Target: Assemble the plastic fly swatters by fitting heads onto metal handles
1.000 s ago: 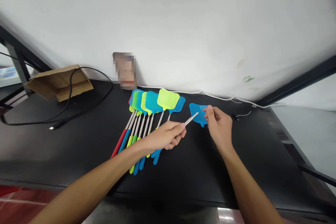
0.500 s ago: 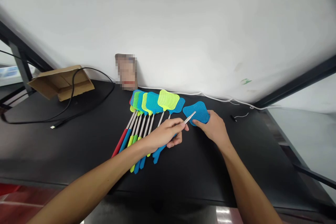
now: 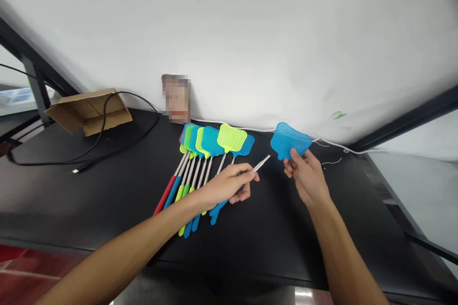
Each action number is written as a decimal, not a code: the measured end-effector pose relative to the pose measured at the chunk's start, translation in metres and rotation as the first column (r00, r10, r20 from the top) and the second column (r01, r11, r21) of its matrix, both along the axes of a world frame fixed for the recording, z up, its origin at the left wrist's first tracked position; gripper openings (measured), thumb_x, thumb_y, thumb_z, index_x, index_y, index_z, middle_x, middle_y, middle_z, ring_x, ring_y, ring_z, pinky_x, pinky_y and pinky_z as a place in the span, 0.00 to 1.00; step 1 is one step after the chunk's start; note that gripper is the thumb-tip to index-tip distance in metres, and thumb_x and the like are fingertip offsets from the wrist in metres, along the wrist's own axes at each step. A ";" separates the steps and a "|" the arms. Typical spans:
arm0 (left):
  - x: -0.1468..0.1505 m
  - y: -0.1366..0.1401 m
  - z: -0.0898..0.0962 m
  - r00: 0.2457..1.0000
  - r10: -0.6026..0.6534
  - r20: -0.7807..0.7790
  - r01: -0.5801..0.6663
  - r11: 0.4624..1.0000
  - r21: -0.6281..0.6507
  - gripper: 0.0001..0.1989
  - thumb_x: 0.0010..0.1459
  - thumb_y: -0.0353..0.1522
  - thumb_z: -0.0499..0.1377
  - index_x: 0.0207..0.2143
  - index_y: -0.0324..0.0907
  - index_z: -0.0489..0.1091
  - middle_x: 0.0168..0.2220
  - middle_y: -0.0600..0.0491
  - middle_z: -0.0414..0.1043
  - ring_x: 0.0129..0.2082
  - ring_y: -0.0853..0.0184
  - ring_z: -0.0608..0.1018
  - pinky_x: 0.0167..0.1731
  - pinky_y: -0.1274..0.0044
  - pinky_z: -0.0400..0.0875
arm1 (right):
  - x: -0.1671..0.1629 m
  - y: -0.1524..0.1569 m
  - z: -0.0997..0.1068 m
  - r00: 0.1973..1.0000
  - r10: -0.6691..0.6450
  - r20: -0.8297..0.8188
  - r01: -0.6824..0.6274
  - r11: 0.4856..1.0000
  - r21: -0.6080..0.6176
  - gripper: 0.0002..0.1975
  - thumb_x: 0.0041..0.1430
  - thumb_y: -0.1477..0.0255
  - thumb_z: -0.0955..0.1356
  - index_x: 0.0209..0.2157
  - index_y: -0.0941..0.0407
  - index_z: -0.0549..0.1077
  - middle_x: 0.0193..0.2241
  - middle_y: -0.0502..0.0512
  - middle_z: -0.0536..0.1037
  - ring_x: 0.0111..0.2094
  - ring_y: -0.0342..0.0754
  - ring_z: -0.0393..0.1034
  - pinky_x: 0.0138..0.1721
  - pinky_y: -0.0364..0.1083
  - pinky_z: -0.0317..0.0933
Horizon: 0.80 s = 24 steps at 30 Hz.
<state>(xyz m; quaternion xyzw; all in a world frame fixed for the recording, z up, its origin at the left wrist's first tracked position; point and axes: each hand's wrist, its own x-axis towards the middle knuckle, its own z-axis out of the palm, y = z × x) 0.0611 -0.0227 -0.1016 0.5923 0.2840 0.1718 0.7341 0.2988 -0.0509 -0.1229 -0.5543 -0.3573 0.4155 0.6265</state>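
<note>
1. The right hand (image 3: 307,176) pinches a blue mesh head (image 3: 290,140) near its neck, thumb on the near face. The head is a rounded, flared square, perforated all over with small holes, and narrows to a short stub at its lower left; it is held up in front of the table's back edge.
2. The left hand (image 3: 234,183) is closed around a metal rod (image 3: 261,163), whose bright silver tip, slim and flattened-looking, sticks out past the fingers towards the blue mesh head. Rod and head are apart, with a small gap between them. The rod's other end is hidden by the hand.
3. Beside and beneath the left hand lies an overlapping row of fly swatters (image 3: 231,138). Their perforated heads are blue, green and yellow-green, with a little red at the far left; thin silver shafts run down to red, blue, green and yellow-green grips.
4. All of these lie on a black table (image 3: 125,205).
5. To the left are an open cardboard box (image 3: 123,112) and a black cable (image 3: 107,156).
6. Behind, a pixelated object (image 3: 177,100) leans against a white wall (image 3: 250,33).
</note>
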 end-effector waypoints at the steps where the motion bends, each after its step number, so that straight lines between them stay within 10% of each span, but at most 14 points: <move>1: 0.000 0.000 0.000 1.000 0.000 0.001 0.000 1.000 -0.002 0.11 0.70 0.38 0.49 0.40 0.41 0.65 0.18 0.60 0.65 0.13 0.76 0.58 0.18 0.82 0.55 | -0.002 -0.001 0.002 0.999 0.020 -0.047 -0.020 1.000 0.011 0.15 0.57 0.60 0.75 0.35 0.53 0.70 0.25 0.48 0.72 0.23 0.42 0.61 0.21 0.41 0.54; 24: -0.001 0.000 -0.001 1.000 -0.024 0.001 0.024 1.000 0.002 0.12 0.68 0.40 0.51 0.40 0.41 0.67 0.18 0.59 0.67 0.13 0.76 0.59 0.16 0.82 0.54 | -0.021 -0.007 0.013 0.996 0.080 -0.050 -0.073 0.989 0.125 0.11 0.59 0.65 0.75 0.35 0.54 0.71 0.28 0.50 0.77 0.23 0.42 0.65 0.23 0.43 0.56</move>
